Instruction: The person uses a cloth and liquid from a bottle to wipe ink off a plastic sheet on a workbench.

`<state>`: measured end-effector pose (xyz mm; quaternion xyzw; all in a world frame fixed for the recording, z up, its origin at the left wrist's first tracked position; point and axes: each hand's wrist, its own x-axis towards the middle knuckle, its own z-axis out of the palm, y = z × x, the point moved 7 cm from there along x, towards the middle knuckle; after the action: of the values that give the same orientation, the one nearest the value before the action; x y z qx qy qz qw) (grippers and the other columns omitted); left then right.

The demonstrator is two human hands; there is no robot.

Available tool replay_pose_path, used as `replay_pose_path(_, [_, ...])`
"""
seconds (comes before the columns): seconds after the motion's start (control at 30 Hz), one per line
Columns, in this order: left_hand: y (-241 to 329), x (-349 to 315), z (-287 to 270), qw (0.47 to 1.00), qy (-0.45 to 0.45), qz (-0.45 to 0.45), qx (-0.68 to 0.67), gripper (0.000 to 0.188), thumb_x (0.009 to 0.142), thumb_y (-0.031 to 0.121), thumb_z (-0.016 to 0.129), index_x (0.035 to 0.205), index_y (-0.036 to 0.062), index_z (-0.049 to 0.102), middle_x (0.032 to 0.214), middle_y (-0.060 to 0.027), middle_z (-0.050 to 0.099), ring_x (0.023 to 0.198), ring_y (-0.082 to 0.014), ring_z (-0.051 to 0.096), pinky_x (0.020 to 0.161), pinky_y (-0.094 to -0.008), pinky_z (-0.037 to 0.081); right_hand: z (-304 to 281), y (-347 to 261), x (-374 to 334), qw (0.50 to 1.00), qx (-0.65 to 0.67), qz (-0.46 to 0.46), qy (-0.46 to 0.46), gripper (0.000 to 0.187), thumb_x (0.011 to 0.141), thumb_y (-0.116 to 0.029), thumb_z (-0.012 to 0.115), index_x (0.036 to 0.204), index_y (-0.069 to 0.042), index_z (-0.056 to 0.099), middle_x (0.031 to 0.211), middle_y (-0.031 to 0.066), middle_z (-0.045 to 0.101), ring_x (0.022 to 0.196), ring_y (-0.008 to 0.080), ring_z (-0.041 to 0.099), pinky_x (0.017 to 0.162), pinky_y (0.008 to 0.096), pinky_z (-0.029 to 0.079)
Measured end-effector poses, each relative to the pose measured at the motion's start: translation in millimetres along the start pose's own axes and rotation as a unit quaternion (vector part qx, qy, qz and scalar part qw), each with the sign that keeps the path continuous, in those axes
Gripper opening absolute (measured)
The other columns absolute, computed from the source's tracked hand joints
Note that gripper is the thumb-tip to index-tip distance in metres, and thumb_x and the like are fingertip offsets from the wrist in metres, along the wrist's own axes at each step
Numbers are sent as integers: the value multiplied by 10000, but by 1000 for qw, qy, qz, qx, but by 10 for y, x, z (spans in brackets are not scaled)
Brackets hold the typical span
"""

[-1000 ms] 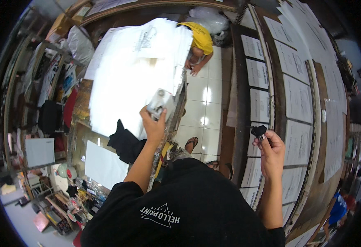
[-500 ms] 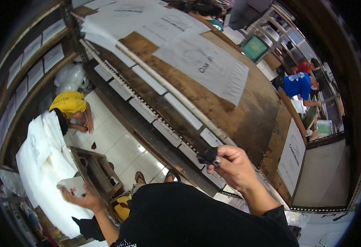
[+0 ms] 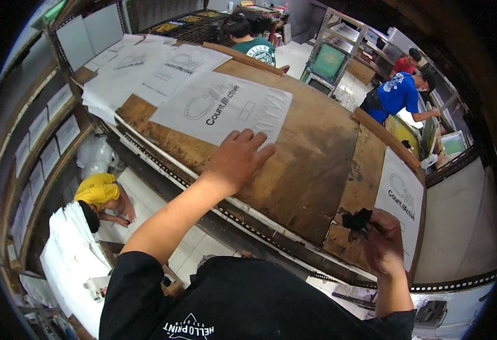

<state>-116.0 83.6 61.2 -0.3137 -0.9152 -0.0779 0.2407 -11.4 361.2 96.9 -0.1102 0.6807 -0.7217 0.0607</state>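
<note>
My left hand (image 3: 240, 161) reaches over the brown tabletop (image 3: 311, 153), palm down with its fingers apart. Its fingertips are at the near edge of a white printed plastic bag (image 3: 225, 105); whether they touch it I cannot tell. The bag lies flat, wrinkled at its right end. My right hand (image 3: 381, 243) pinches a crumpled black cloth (image 3: 356, 220) above the table's near right part. Beyond that hand lies another white printed sheet (image 3: 400, 198). More printed bags (image 3: 126, 71) overlap at the table's far left.
A small white box (image 3: 96, 288) sits on a white stack (image 3: 70, 260) at lower left. Nearby, a person in yellow (image 3: 96, 191) crouches on the tiles. People in green (image 3: 257, 52), blue (image 3: 398, 93) and red (image 3: 404, 65) are beyond the table. Shelves (image 3: 44, 136) line the left.
My left hand has let go of the small box at lower left and moved up over the table to the bag. My right hand has shifted right with the black cloth. The view has turned.
</note>
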Motion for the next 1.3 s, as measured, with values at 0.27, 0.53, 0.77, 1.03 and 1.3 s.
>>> replay_pose_path(0.27, [-16,-49,86,995,82,39,-48,264,788,154,652,1047,103,651,1048,-85,657,967,-321,615,808,-463,513,-131,-195,207,995,-94,-20,9,184,976,29,577,1110,7,700,1072,136,709,888,205,677,754,322,554])
replay_pose_path(0.53, [174,-534,-78,983,38,-130,-124,260,801,274,757,938,60,702,955,-112,679,954,-341,637,810,-453,508,137,2,871,991,-133,22,-21,203,991,8,588,1176,15,674,1086,132,715,893,175,671,795,316,544])
replay_pose_path(0.77, [354,-883,-195,985,48,-112,-120,814,779,743,643,1174,32,691,1220,-232,582,1227,-390,524,1127,-557,371,345,202,1340,950,-294,-22,-99,190,981,33,586,1151,14,669,1079,93,688,909,166,681,832,336,567])
replay_pose_path(1.03, [368,-974,-101,973,-43,-197,-115,882,763,849,546,1358,206,648,1425,-390,378,1413,-556,279,1188,-685,94,670,581,1566,952,-269,-3,-149,217,936,95,591,1132,29,656,1050,75,672,941,142,674,841,313,574])
replay_pose_path(1.3, [349,-987,-103,967,-46,-212,-133,854,765,823,588,1348,203,662,1470,-423,298,1445,-576,209,1197,-683,65,1417,431,1531,833,-409,-275,-252,258,861,82,691,1111,20,689,1037,135,672,902,241,692,788,329,565])
